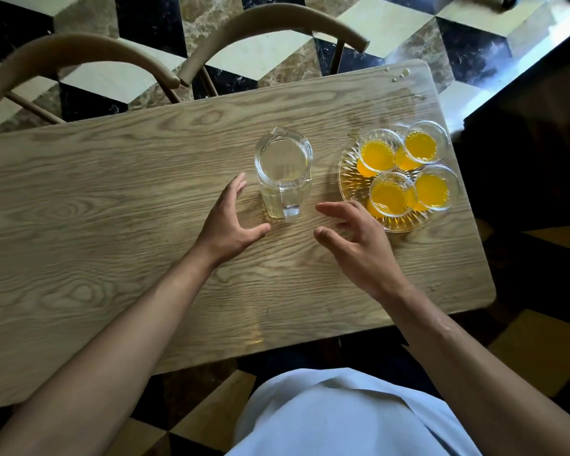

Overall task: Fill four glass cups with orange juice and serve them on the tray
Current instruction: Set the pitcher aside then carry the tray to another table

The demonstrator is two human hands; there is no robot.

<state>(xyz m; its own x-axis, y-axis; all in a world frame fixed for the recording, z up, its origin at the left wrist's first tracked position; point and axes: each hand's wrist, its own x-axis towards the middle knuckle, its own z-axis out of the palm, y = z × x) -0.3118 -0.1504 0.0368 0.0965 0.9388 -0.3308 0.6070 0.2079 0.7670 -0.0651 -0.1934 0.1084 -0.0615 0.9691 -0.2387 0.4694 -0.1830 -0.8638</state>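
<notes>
A clear glass pitcher [283,172] stands near the middle of the wooden table [112,199], almost drained, its handle facing me. To its right lies a round cut-glass tray [349,179] carrying several glass cups of orange juice [377,156], packed close together. My left hand [226,222] hovers just left of the pitcher, fingers spread, touching nothing. My right hand [359,238] hovers between the pitcher and the tray's near edge, fingers apart and empty.
Two curved wooden chair backs [79,54] stand at the table's far side. A few juice drops [399,75] sit at the far right corner. The table's right edge runs close to the tray, with dark furniture [533,133] beyond it.
</notes>
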